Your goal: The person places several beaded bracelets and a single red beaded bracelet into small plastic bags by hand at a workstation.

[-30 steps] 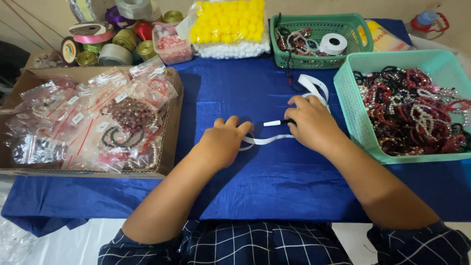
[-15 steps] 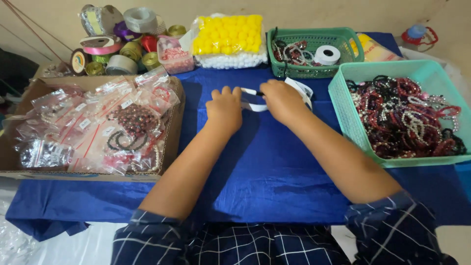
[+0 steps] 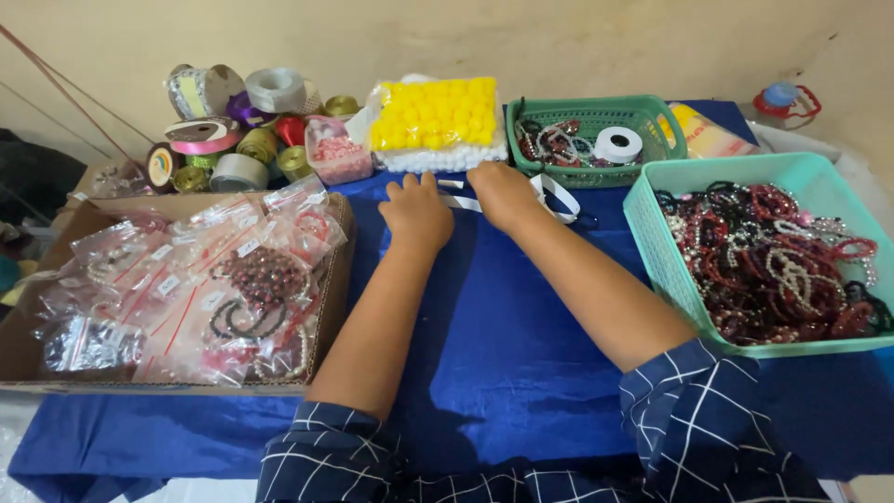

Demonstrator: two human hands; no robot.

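**Both hands on the white ribbon at the far edge of the blue cloth**

Just above the centre of the frame we see the left hand (image 3: pixel 416 210) lying palm down, fingers spread flat and holding nothing, its fingertips just beside the white ribbon (image 3: pixel 557 196). The right hand (image 3: pixel 504 192) sits to its right, curled over the ribbon and pressing it to the cloth; we cannot tell whether the fingers actually pinch it. The ribbon's loose loop trails right of that hand.

Straight above the hands we find a clear bag of yellow pompoms (image 3: pixel 438 116), with a small pink-filled tub (image 3: pixel 337 154) to its left. To the upper right stands a green basket (image 3: pixel 652 116) holding a white tape roll (image 3: pixel 618 143) and bracelets. At the right edge a larger teal basket (image 3: pixel 652 224) is heaped with beaded bracelets (image 3: pixel 773 270). On the left, a cardboard box (image 3: pixel 337 279) holds jewellery in clear zip bags, and ribbon spools (image 3: pixel 233 130) crowd the upper left.

Everything rests on a table under a blue cloth (image 3: pixel 521 354), pushed up to a plain cream wall (image 3: pixel 521 37).
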